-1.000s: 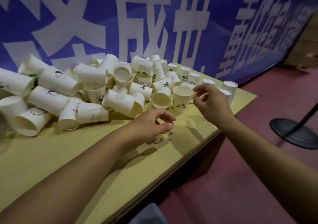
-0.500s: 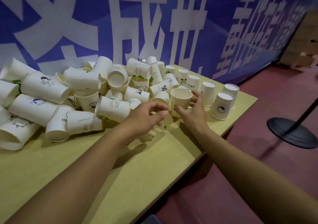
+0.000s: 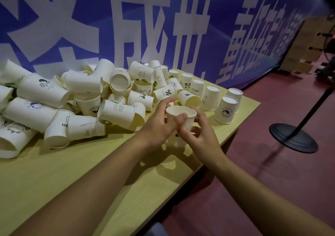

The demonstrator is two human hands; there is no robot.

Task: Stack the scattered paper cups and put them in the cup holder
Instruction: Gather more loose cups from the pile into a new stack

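Observation:
An upright white paper cup [image 3: 181, 112] is held above the yellow table [image 3: 76, 166], mouth up. My left hand [image 3: 159, 125] grips it from the left, thumb across its front. My right hand [image 3: 197, 134] holds it from the right and below, fingers curled round its base. A heap of white printed paper cups [image 3: 87, 98] lies tumbled on the table to the left and behind. Several cups stand upside down in a row at the far right, among them one with a round logo [image 3: 226, 109]. No cup holder is in view.
A blue banner [image 3: 163, 27] with large white characters hangs right behind the table. The table's right edge [image 3: 217, 145] drops to a dark red floor, where a black round post base [image 3: 293, 137] stands. Cardboard boxes [image 3: 306, 54] are stacked at the far right.
My right hand took the upright cup from the table and drew it toward me; my left hand closed in and now grips it too. The view has shifted slightly.

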